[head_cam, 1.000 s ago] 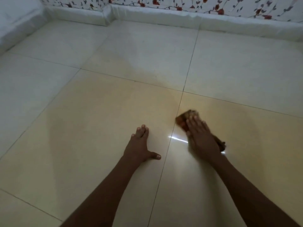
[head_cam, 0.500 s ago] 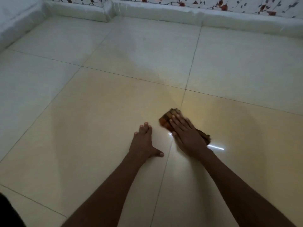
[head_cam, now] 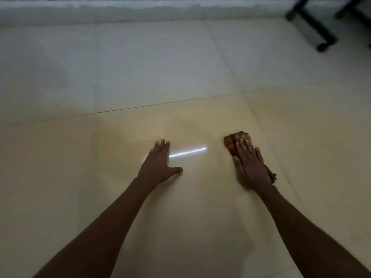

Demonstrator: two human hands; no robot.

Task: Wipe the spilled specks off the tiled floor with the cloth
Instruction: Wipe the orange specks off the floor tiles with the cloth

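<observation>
Flat right hand pressing the cloth to the tiled floor

Fingers straight and spread over the folded cloth, not gripping it — its checked edge shows past the fingertips. Best to keep the palm's weight even and overlap the strokes. The left hand lies flat and empty on the floor, well apart, as a brace. No specks are visible in this dim light.

Cloth: checked pattern, orange-red and brown squares with paler tan bands. Tiled floor: glossy cream-yellow near, paler grey-white toward 12 o'clock; thin dark grout lines; one bright white streak of reflected light. Wall base at 12 o'clock: white. Furniture legs at 1 o'clock: black
</observation>
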